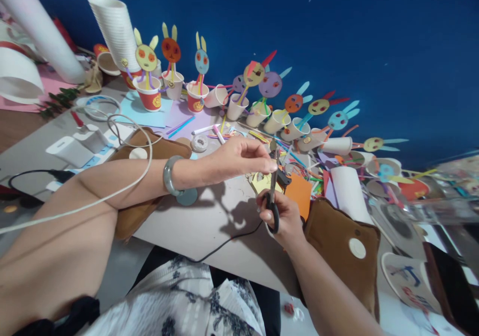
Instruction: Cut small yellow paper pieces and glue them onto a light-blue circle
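Observation:
My right hand (288, 219) is closed around the black handles of a pair of scissors (273, 196), their blades pointing up and away over the table. My left hand (245, 156), with a bangle at its wrist, reaches in from the left. Its thumb and fingers are pinched together right beside the blades. Whatever they pinch is too small to make out. Beneath the hands lie a yellow paper piece (261, 182) and an orange paper sheet (300, 191). A small black object (283, 178) sits just behind the scissors.
Paper cups (148, 96) carrying paper bunny faces (171, 50) line the blue wall. A tall cup stack (114, 29) stands at the back left. Brown cushions (340, 256) lie on both sides. A white cable (136, 184) crosses my left arm; a black cord (228, 240) runs along the table.

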`<act>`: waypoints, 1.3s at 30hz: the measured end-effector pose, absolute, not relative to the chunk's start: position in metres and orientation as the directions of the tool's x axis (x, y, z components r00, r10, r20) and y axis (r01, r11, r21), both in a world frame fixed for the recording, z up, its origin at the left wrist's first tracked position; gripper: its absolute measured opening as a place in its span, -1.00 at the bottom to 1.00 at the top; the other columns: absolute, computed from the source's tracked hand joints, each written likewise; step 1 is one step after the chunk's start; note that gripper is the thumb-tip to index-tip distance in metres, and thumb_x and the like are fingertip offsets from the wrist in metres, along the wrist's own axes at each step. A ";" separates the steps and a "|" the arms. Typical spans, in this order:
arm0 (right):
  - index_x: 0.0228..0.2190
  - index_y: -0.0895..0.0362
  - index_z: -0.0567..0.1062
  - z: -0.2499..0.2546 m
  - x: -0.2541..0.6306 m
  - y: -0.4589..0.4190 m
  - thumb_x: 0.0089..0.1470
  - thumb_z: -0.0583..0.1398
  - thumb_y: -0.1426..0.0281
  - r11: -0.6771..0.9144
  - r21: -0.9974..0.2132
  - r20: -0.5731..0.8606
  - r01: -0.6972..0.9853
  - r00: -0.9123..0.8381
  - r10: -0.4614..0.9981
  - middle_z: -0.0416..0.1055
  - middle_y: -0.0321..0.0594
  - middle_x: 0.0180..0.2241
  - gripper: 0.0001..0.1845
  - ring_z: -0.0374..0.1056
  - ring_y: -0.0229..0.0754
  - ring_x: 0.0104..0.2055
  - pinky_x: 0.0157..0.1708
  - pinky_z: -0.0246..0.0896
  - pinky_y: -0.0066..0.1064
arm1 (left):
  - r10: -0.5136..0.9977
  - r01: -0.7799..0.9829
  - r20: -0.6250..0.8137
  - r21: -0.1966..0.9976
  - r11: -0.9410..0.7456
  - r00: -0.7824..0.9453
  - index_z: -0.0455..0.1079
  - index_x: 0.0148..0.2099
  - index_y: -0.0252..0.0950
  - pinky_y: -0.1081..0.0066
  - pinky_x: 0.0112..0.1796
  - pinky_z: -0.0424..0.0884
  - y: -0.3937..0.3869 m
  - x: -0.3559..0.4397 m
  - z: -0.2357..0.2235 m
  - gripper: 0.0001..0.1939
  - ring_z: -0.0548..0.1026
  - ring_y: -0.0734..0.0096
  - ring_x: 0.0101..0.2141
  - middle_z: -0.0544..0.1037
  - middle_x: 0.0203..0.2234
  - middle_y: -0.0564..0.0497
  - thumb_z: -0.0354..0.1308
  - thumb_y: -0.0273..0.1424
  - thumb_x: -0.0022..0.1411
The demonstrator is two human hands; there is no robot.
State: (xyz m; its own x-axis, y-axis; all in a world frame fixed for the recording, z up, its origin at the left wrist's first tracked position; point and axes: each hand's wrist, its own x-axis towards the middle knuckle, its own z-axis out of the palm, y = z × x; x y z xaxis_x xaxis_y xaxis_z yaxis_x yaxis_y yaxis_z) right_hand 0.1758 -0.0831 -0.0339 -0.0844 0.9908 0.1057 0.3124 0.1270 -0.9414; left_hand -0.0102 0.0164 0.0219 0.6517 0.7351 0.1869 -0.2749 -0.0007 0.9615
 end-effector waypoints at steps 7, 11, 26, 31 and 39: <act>-0.62 0.09 0.29 -0.035 0.176 -0.083 -0.16 0.35 -0.15 0.140 -0.945 0.116 0.297 -0.096 0.989 0.27 -0.31 -0.57 -0.38 0.06 -0.30 -0.56 -0.53 -0.03 -0.37 | 0.727 -0.283 0.163 0.958 0.044 0.667 0.43 -0.45 -0.39 0.52 -0.33 0.40 0.017 -0.010 0.022 -0.91 0.45 0.63 -0.46 0.51 -0.55 0.08 0.25 -0.55 0.10; -0.61 0.10 0.30 -0.036 0.176 -0.083 -0.16 0.35 -0.15 0.144 -0.942 0.119 0.305 -0.097 0.988 0.28 -0.30 -0.56 -0.39 0.08 -0.30 -0.55 -0.53 -0.01 -0.37 | 0.729 -0.249 0.143 0.968 0.039 0.670 0.44 -0.45 -0.40 0.52 -0.36 0.38 0.016 -0.010 0.023 -0.91 0.44 0.62 -0.47 0.51 -0.55 0.08 0.26 -0.56 0.09; -0.59 0.11 0.35 -0.039 0.177 -0.083 -0.16 0.33 -0.19 0.152 -0.942 0.127 0.298 -0.102 0.987 0.28 -0.31 -0.57 -0.38 0.08 -0.30 -0.56 -0.51 0.00 -0.36 | 0.719 -0.238 0.181 0.971 -0.021 0.672 0.44 -0.43 -0.40 0.53 -0.37 0.36 0.018 -0.010 0.020 -0.91 0.42 0.62 -0.46 0.51 -0.54 0.07 0.27 -0.49 0.09; -0.60 0.11 0.33 -0.040 0.178 -0.083 -0.18 0.33 -0.20 0.150 -0.948 0.127 0.282 -0.100 0.987 0.26 -0.32 -0.57 -0.36 0.07 -0.31 -0.56 -0.52 -0.02 -0.37 | 0.716 -0.247 0.192 0.969 -0.028 0.671 0.43 -0.43 -0.40 0.53 -0.37 0.36 0.018 -0.010 0.018 -0.89 0.42 0.62 -0.46 0.50 -0.54 0.07 0.27 -0.47 0.09; -0.61 0.11 0.34 -0.040 0.177 -0.083 -0.18 0.34 -0.20 0.142 -0.949 0.118 0.281 -0.099 0.988 0.27 -0.32 -0.57 -0.37 0.07 -0.31 -0.56 -0.53 -0.04 -0.38 | 0.721 -0.245 0.176 0.970 -0.010 0.670 0.42 -0.45 -0.40 0.52 -0.39 0.33 0.018 -0.011 0.020 -0.89 0.39 0.63 -0.48 0.47 -0.55 0.08 0.27 -0.49 0.07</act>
State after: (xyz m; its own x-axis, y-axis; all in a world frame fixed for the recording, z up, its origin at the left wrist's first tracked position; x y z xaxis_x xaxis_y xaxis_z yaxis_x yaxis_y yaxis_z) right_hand 0.1773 -0.0827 -0.0401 -0.0991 0.9880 0.1182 0.2806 0.1417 -0.9493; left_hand -0.0111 0.0178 0.0199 0.6703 0.7208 0.1764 -0.2445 -0.0099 0.9696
